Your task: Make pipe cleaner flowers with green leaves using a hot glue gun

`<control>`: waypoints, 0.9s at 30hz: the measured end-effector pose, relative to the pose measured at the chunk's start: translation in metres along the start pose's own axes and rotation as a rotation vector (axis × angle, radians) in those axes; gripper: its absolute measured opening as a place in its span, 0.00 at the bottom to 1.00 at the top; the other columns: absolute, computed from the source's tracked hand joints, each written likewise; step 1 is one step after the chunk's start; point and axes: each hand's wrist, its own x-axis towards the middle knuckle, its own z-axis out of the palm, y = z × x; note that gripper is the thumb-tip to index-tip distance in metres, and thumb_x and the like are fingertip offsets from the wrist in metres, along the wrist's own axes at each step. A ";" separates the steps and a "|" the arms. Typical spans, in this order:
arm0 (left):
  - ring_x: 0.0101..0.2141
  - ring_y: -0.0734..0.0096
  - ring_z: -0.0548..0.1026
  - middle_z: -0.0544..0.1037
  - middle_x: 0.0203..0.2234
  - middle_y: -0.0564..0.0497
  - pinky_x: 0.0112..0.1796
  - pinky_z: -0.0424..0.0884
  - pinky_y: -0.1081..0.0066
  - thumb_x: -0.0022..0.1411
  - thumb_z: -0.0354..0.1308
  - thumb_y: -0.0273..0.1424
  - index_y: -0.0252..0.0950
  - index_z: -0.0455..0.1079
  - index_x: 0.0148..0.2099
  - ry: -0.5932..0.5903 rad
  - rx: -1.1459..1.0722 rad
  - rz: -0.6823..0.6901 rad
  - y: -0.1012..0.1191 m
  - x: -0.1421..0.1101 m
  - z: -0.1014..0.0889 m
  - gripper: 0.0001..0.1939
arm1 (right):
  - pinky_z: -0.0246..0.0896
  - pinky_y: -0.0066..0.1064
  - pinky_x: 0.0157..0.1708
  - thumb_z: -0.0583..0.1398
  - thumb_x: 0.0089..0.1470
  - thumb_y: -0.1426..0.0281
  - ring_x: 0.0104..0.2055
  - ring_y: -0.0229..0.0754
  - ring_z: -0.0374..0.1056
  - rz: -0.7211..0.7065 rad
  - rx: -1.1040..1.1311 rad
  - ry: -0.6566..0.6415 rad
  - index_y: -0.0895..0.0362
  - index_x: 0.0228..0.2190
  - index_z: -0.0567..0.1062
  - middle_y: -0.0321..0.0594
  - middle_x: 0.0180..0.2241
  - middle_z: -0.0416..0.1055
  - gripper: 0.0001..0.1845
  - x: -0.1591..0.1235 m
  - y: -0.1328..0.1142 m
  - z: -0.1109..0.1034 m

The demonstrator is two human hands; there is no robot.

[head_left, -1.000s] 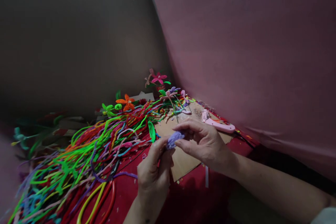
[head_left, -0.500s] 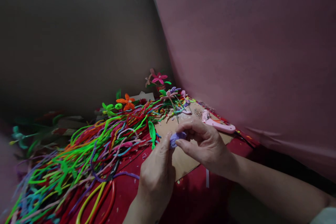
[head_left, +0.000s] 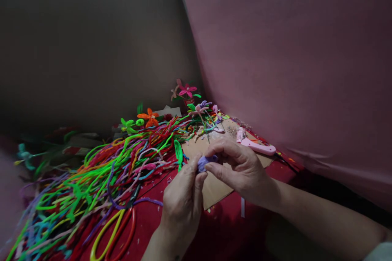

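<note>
A small purple piece of bent pipe cleaner [head_left: 203,163] is pinched between both hands above the cardboard. My left hand [head_left: 183,195] grips its left side with thumb and fingers. On the other side my right hand [head_left: 237,167] closes thumb and forefinger on it. Fingers cover part of the piece, so its full shape is hidden. Beneath the hands lies a tan cardboard sheet [head_left: 216,193]. A green pipe-cleaner leaf [head_left: 178,153] lies just left of the cardboard's edge.
A heap of coloured pipe cleaners [head_left: 101,175] spreads over the red cloth [head_left: 150,228] at left. Scissors [head_left: 130,216] with red and yellow handles lie near me. A pink glue gun [head_left: 257,146] rests at right. Behind stand pipe-cleaner flowers [head_left: 150,118]. A pink wall-like surface [head_left: 284,69] rises at right.
Both hands keep hold of the purple piece. My left thumb has shifted down and now sits lower beside it. The view has moved slightly.
</note>
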 end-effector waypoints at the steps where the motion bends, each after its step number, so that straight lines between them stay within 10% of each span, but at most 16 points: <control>1: 0.51 0.63 0.72 0.74 0.50 0.45 0.51 0.68 0.67 0.62 0.53 0.25 0.38 0.64 0.58 -0.003 -0.011 -0.015 0.000 0.000 0.000 0.22 | 0.60 0.29 0.32 0.60 0.53 0.73 0.33 0.36 0.62 0.002 -0.015 -0.005 0.55 0.35 0.71 0.37 0.32 0.67 0.06 0.000 -0.001 0.000; 27: 0.35 0.66 0.79 0.80 0.38 0.44 0.36 0.72 0.73 0.59 0.56 0.23 0.34 0.65 0.53 0.251 0.420 0.144 -0.004 0.003 -0.008 0.18 | 0.60 0.28 0.33 0.58 0.50 0.78 0.32 0.36 0.64 -0.105 -0.278 -0.158 0.58 0.31 0.72 0.38 0.28 0.69 0.05 0.030 -0.016 0.018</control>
